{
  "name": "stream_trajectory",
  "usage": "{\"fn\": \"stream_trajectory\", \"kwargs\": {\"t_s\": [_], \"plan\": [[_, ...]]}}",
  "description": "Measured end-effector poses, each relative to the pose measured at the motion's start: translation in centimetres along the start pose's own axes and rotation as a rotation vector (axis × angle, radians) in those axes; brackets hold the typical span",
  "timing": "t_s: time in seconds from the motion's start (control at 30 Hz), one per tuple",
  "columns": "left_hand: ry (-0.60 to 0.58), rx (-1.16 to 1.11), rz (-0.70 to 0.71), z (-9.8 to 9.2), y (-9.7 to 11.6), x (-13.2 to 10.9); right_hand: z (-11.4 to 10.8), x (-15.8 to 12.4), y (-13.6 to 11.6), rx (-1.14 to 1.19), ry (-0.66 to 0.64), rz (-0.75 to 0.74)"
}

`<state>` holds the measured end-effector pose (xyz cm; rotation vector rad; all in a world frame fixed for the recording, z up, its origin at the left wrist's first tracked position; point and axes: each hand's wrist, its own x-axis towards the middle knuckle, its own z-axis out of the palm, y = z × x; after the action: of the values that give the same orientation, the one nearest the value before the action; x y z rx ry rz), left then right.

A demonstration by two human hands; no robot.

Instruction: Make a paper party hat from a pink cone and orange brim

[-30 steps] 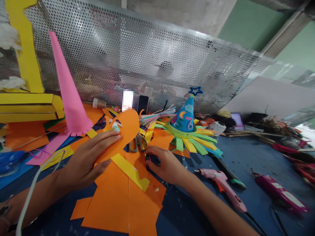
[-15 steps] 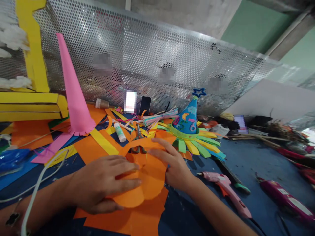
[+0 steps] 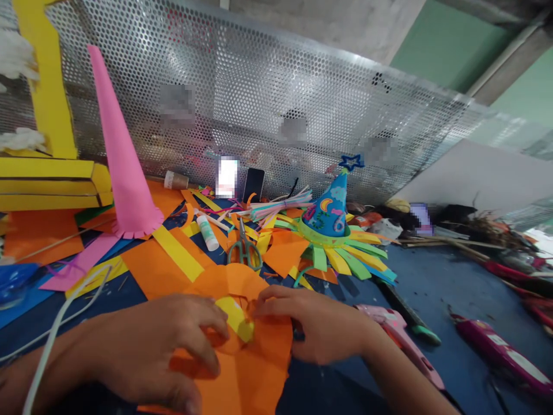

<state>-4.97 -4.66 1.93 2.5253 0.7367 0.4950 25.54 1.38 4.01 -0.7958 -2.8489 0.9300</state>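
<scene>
An orange paper cut-out (image 3: 228, 276) with rounded lobes lies in front of me, a yellow paper piece (image 3: 233, 318) showing at its middle. Beneath it is more orange paper (image 3: 242, 383). Over the left side, my left hand (image 3: 159, 346) has its fingers apart and bent, touching or just above the cut-out. My right hand (image 3: 319, 323) is at the right side, its fingers drawn together on the orange paper near the yellow piece; the exact contact is partly hidden. Just beyond the cut-out lie scissors (image 3: 244, 251) and a glue stick (image 3: 208, 232).
A tall pink paper cone (image 3: 125, 155) stands left, a decorated blue party hat (image 3: 328, 210) back right. A pink glue gun (image 3: 404, 340), a cutter knife (image 3: 408, 314) and a purple tool (image 3: 501, 351) lie right. A white cable (image 3: 58, 323) crosses at left; perforated metal (image 3: 254, 86) rises behind.
The curved orange flap by my right hand has come down, showing the yellow piece and the scissors. My right hand has moved lower; my left hand has shifted slightly down, with fingers spread wider.
</scene>
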Motion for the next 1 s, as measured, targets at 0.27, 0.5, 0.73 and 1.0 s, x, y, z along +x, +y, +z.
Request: {"fn": "stream_trajectory", "kwargs": {"t_s": [0.27,0.5,0.73,1.0], "plan": [[0.020,-0.061,-0.197,0.8,-0.6,-0.3,-0.2,-0.2,-1.2,0.059,-0.095,-0.040],[-0.103,-0.036,-0.300,0.4,-0.2,-1.4,0.6,0.1,-1.1,0.036,-0.056,-0.059],[0.080,0.187,-0.165,4.9,-3.1,-1.1,1.8,0.3,-2.5,-0.132,0.049,-0.051],[0.015,0.326,0.028,4.8,-3.6,-1.3,0.4,-10.4,-1.2,-0.432,0.489,0.598]]}}
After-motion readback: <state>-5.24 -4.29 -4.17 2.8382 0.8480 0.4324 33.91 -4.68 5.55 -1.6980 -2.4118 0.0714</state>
